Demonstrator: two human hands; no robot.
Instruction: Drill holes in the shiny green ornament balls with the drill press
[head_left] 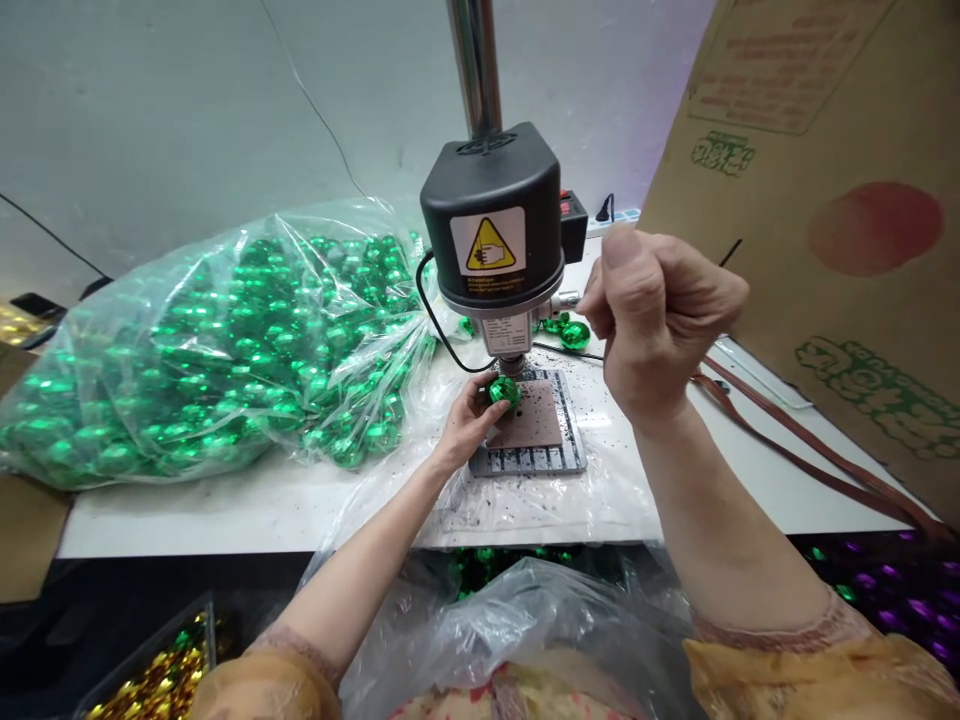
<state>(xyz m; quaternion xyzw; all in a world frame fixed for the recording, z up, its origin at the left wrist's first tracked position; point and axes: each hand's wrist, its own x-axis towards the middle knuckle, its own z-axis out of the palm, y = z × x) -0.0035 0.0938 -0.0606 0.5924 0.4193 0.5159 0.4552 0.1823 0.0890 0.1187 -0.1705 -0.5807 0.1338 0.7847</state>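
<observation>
In the head view a small bench drill press (491, 215) with a black motor housing stands on the table. My left hand (471, 422) pinches a shiny green faceted ball (505, 392) right below the drill's chuck. The ball is over a brown pad (536, 425) on the slotted metal base (532, 462), among scattered dark shavings. My right hand (664, 310) is closed in a fist around the feed handle at the press's right side. Most of that handle is hidden by the fingers; the silver hub (564, 302) shows. Whether the drill bit touches the ball cannot be seen.
A large clear bag of green balls (225, 350) fills the left of the table. Loose green balls (575, 335) lie behind the press. A tall cardboard box (817, 250) and brown straps (802, 440) are at right. Below the edge sits a bin of gold pieces (161, 670).
</observation>
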